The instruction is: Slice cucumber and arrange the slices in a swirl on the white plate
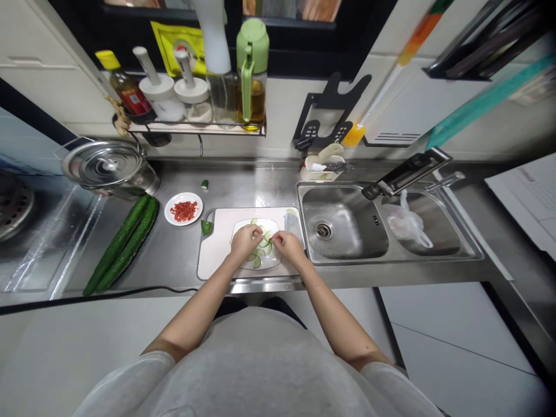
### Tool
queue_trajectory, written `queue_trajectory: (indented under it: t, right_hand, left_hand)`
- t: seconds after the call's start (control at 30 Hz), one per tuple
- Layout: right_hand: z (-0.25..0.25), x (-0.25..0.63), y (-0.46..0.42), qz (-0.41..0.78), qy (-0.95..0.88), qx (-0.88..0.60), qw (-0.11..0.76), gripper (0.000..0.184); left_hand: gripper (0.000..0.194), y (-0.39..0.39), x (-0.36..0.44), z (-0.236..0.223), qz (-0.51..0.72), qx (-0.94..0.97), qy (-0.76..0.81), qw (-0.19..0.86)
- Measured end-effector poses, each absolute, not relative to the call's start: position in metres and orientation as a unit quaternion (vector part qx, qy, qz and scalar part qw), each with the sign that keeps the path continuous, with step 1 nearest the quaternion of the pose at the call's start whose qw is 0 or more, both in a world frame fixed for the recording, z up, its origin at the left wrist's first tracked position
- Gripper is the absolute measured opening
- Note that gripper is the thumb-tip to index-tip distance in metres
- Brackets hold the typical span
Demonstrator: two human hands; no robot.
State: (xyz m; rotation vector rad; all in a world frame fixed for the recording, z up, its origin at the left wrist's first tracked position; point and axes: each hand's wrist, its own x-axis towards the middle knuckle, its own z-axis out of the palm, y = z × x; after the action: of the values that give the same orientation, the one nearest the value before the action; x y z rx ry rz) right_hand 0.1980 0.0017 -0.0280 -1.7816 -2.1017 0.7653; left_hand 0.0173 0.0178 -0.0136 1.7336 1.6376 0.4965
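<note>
On a white cutting board [215,255] lies a white squarish plate [274,260] with thin cucumber slices [259,253] arranged on it. My left hand [246,241] is over the plate's left side, fingertips pinched together near a slice; what they hold is hidden. From the right, my right hand [289,246] reaches in, thumb and finger closed on a small red piece [270,239] above the slices. A cut cucumber chunk [207,227] rests at the board's left edge. A small round white plate [197,215] of chopped red bits [183,211] stands further left.
Two long cucumbers [125,246] lie on the steel counter at left, beside a lidded pot [108,168]. A cucumber end [204,185] sits behind the board. To the right is a double sink [347,223] with a faucet [406,174]. Bottles and jars fill a wall rack [204,124].
</note>
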Motion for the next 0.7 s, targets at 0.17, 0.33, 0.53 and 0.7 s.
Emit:
queue_trajectory:
  t: [0.17, 0.33, 0.53, 0.7]
  right_hand:
    - [-0.036, 0.19, 0.0, 0.248, -0.729, -0.633, 0.08, 0.017]
    - [-0.037, 0.186, -0.002, 0.231, -0.733, -0.639, 0.044, 0.02]
    - [-0.04, 0.186, -0.003, 0.22, -0.737, -0.638, 0.031, 0.02]
    - [-0.042, 0.187, -0.001, 0.223, -0.737, -0.637, 0.028, 0.019]
  left_hand:
    - [0.011, 0.017, 0.028, -0.022, 0.111, 0.702, 0.631, 0.312]
    - [0.014, 0.015, 0.037, -0.026, 0.07, 0.719, 0.627, 0.292]
    - [0.016, 0.014, 0.043, -0.03, 0.043, 0.726, 0.628, 0.277]
    - [0.018, 0.014, 0.045, -0.032, 0.037, 0.728, 0.626, 0.276]
